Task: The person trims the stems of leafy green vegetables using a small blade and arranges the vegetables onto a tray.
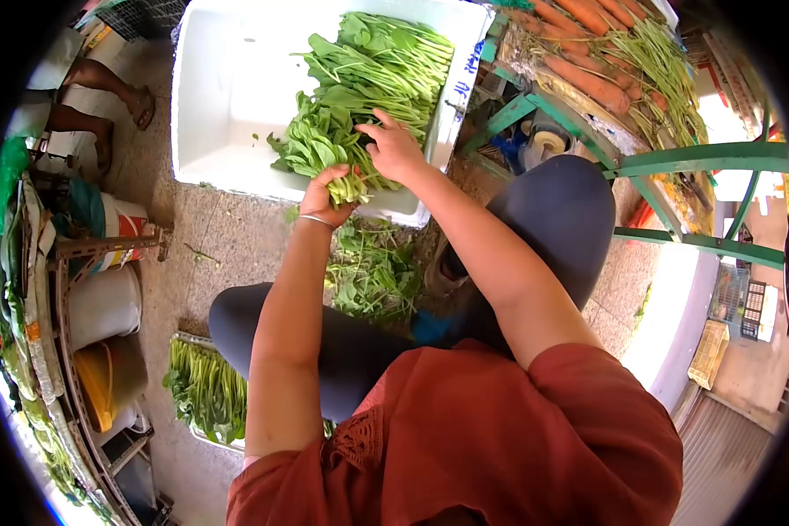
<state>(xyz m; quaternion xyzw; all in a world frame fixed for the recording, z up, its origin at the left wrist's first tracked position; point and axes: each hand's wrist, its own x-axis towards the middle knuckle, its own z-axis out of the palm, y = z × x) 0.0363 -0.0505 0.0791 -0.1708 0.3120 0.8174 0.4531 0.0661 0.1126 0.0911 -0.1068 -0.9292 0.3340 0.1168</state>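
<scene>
My left hand (326,200) is closed around the stem ends of a bunch of leafy greens (311,140) at the near edge of a white foam box (210,96). My right hand (393,151) lies over the greens beside it, fingers apart and touching the stems. More long-stemmed leafy greens (381,53) are piled along the right side of the box, leaves toward the left. Below the box, between my legs, loose greens (373,272) are scattered on the floor.
Carrots (587,79) with stalks lie on a green metal stand (701,158) at right. Another tray of greens (206,390) sits by my left knee. Shelving (70,324) with buckets (105,302) lines the left side. Another person's legs (96,96) show at upper left.
</scene>
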